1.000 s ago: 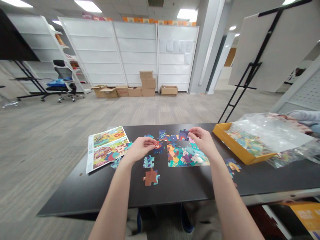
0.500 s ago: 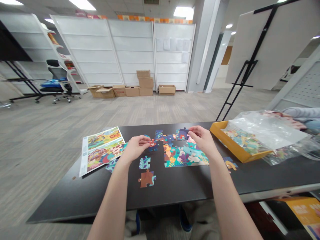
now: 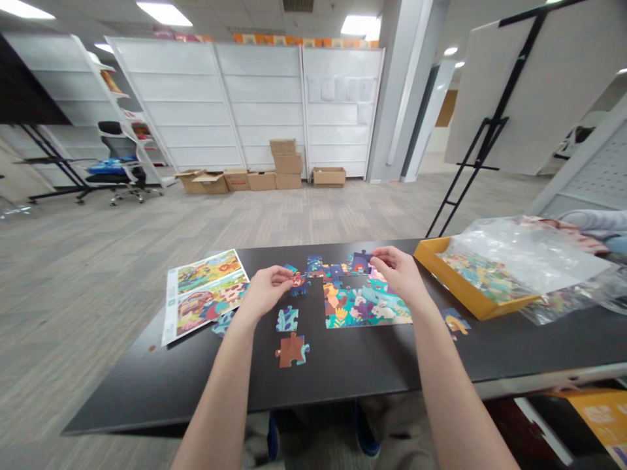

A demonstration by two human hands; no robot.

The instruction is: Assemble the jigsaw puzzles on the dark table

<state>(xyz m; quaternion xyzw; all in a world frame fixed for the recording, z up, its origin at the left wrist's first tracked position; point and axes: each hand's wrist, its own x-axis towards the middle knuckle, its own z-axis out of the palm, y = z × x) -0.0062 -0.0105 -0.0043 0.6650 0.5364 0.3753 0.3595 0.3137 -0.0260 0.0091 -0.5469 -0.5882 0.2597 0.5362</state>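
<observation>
My left hand [image 3: 271,289] pinches a puzzle piece [image 3: 299,282] with a red figure on dark blue, left of the partly joined jigsaw puzzle [image 3: 365,307]. Closed at the puzzle's far right, my right hand [image 3: 396,266] grips a dark blue puzzle piece [image 3: 361,262] by its right edge. The joined part shows white rabbits, an orange animal and plants on teal. Below my left hand lie a teal leafy piece [image 3: 287,319] and a brown piece [image 3: 292,351]. Another loose piece [image 3: 455,322] is beside my right forearm.
A picture sheet [image 3: 203,294] lies on the left of the black table [image 3: 147,385], with a leafy piece partly under it. At right stand a yellow box lid [image 3: 470,287] full of pieces and a clear plastic bag [image 3: 519,248]. A black easel [image 3: 482,143] rises behind.
The whole view has shifted slightly, moving the scene a little right. Both hands keep their pieces in nearly the same places over the table.
</observation>
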